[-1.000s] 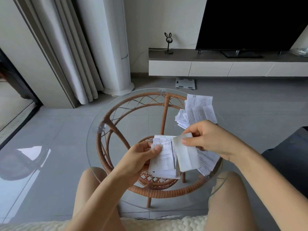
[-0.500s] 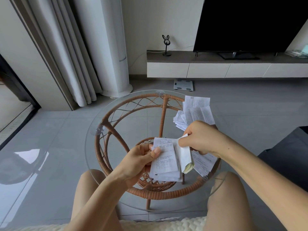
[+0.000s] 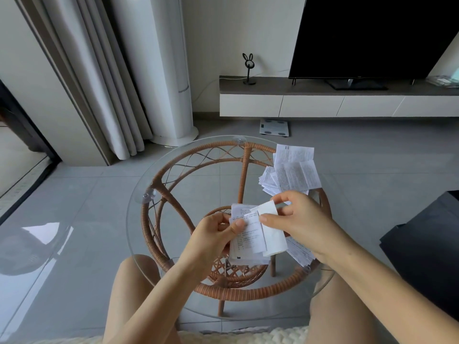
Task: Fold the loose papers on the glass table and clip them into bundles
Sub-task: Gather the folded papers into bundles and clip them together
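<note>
A round glass table (image 3: 139, 229) on a rattan frame stands in front of my knees. My left hand (image 3: 213, 234) pinches a small stack of printed papers (image 3: 248, 240) at its left edge, thumb on top. My right hand (image 3: 298, 219) pinches a white folded sheet (image 3: 272, 232) that lies against the right side of that stack. A fan of loose printed papers (image 3: 294, 170) rests on the glass at the far right. More loose sheets (image 3: 299, 252) lie under my right wrist.
A white standing unit (image 3: 171, 95) and curtains (image 3: 99, 90) are at the back left. A low TV cabinet (image 3: 323, 103) with a black TV (image 3: 372, 36) lines the far wall; a scale (image 3: 274, 127) lies on the floor. A dark object (image 3: 427, 244) sits at the right.
My right hand brought the white folded sheet from beside the stack onto its right side. The left hand kept its hold on the stack.
</note>
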`<state>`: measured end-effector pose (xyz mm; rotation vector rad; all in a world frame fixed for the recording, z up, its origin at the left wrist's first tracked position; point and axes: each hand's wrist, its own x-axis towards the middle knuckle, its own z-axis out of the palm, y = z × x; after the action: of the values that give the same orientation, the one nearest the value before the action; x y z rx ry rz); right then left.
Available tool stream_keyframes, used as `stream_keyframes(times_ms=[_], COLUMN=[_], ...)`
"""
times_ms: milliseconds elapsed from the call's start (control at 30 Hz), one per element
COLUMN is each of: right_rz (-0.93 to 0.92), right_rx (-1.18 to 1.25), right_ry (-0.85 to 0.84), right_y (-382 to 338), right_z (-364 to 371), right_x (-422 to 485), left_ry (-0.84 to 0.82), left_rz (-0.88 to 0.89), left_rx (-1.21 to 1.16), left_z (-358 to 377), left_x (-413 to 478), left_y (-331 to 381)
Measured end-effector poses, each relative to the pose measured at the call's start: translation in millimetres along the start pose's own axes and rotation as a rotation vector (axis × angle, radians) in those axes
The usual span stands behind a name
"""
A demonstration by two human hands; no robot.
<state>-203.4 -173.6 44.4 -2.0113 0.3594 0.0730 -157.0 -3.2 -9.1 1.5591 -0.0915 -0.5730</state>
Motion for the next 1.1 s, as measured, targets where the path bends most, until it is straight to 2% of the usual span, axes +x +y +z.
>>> stream_keyframes(times_ms=[100,233,333,467,667,867,1100], right_rz=[-0.021,-0.132,-0.119,-0.082,-0.137,-0.028,-0.042], right_rx=[0.006,-0.179,-0.083,0.076,-0.069,0.182,0.059], right_ry=[0.12,0.288,0.396,0.447,0.637,0.571,0.44], right_y=[9.1,14.3,21.5,29.3,29.7,33.4,30.6], right_z=[6.3,12.3,19.9,37.1,61.8,71.1,73.7], right_x=[-7.6,-14.6,-10.2,-3.8,-10.0,-4.4,-7.1], left_ry=[0.036,0.075,0.091,0.099,0.118,0.184,0.23], left_rz=[-0.017,-0.016,-0.004,-0.013,0.028,0.075,0.166], left_rx=[-0.012,-0.069,-0.131,-0.21,-0.254,-0.22,-0.124], left_z=[4.4,8.8,13.8,19.1,18.9,21.1,19.0], left_x=[0.3,0.4,-0.4,-1.9,-1.9,-1.1,-1.9], left_y=[-0.4,-0.9,-3.4,-8.6,-14.8,-19.9,-20.0])
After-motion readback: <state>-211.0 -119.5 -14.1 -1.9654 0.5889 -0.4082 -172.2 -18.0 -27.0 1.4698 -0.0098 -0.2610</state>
